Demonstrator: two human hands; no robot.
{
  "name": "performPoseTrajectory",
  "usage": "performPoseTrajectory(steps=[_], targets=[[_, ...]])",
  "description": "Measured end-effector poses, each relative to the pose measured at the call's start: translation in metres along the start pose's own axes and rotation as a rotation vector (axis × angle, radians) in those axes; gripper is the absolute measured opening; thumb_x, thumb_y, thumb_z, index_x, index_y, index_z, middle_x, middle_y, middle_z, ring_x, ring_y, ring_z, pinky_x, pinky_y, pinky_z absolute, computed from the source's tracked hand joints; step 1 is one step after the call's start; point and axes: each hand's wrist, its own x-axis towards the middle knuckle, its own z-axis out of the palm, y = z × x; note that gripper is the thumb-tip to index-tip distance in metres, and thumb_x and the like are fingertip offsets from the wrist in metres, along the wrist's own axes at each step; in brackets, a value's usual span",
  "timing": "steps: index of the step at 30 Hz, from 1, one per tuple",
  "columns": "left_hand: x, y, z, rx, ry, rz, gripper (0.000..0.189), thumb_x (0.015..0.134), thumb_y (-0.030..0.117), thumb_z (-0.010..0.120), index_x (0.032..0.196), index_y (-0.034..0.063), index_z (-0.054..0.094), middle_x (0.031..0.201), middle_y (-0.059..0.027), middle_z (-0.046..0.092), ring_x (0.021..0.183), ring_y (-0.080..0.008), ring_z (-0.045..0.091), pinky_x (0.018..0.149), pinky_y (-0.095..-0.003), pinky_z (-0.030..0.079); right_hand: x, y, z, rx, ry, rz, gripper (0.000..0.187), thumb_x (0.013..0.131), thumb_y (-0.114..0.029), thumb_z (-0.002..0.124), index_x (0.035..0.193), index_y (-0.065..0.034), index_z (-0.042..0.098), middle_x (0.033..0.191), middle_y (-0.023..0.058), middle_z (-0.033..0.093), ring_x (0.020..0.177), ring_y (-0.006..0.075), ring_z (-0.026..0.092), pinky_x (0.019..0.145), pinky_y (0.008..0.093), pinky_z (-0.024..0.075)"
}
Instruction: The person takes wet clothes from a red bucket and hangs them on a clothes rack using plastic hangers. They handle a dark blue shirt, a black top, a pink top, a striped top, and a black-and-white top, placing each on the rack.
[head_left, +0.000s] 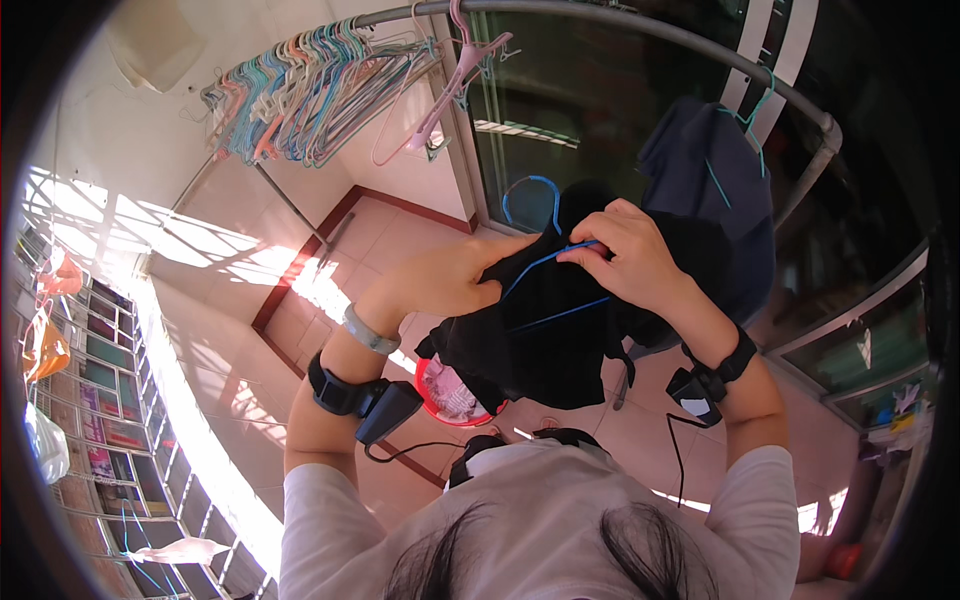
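Observation:
A black garment (540, 352) hangs before me on a blue wire hanger (556, 201), its hook standing up beyond the cloth. Pinched between the thumb and fingers of my right hand (626, 251) is the hanger's upper bar near the neck. My left hand (454, 277) grips the garment's dark cloth on the left side of the hanger, with the index finger stretched towards the hook. Folds of cloth hide part of the hanger's lower bar.
Above, a metal rail (600, 15) carries many coloured hangers (300, 97), a pink hanger (450, 90) and a dark blue garment (705, 180). A red basin (431, 394) with pale striped cloth stands on the tiled floor. Barred window at left; glass door ahead.

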Motion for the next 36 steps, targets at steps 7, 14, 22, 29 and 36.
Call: performPoseTrajectory(steps=[7,14,22,29,36], targets=[[0.011,-0.003,0.024,0.154,0.588,0.050,0.030,0.078,0.012,0.059,0.105,-0.0010,0.054,0.076,-0.0208,0.057,0.061,-0.0265,0.056,0.057,-0.0333,0.043,0.004,0.010,-0.015,-0.045,0.229,0.040,0.021,0.063,-0.012,0.073,0.074,-0.0066,0.056,0.063,0.0036,0.052,0.059,0.0207,0.050,0.061,0.0309,0.0398],[0.010,-0.035,0.027,0.214,0.969,0.146,0.019,0.076,0.002,0.056,0.094,-0.0029,0.058,0.070,-0.0216,0.056,0.058,-0.0345,0.054,0.053,-0.0339,0.042,-0.018,0.035,-0.032,-0.449,-0.040,0.454,0.048,0.066,-0.005,0.062,0.111,-0.0071,0.047,0.094,0.0095,0.051,0.086,0.0271,0.050,0.078,0.0354,0.0392],[0.006,-0.082,0.016,0.570,1.049,-0.086,0.034,0.069,-0.002,0.054,0.103,0.0009,0.057,0.076,-0.0160,0.057,0.068,-0.0338,0.055,0.060,-0.0405,0.045,-0.010,-0.007,-0.064,0.055,-0.091,0.374,0.015,0.069,-0.004,0.062,0.082,0.0007,0.059,0.067,0.0060,0.049,0.054,0.0142,0.047,0.049,0.0257,0.0377],[0.005,-0.071,0.012,0.500,1.146,0.267,0.033,0.064,-0.008,0.051,0.096,-0.0012,0.057,0.077,-0.0157,0.056,0.072,-0.0319,0.055,0.063,-0.0367,0.045,-0.008,0.026,-0.075,-0.116,-0.053,0.284,0.050,0.068,-0.024,0.072,0.109,-0.0040,0.052,0.110,0.0102,0.049,0.099,0.0238,0.049,0.082,0.0308,0.0401],[0.035,-0.067,0.011,0.324,1.122,0.376,0.029,0.069,-0.009,0.052,0.096,-0.0010,0.056,0.081,-0.0137,0.056,0.072,-0.0281,0.055,0.062,-0.0306,0.045,-0.025,0.030,-0.064,0.248,-0.644,0.653,0.058,0.070,-0.027,0.071,0.114,0.0016,0.046,0.092,0.0135,0.059,0.079,0.0228,0.055,0.073,0.0271,0.0438]])
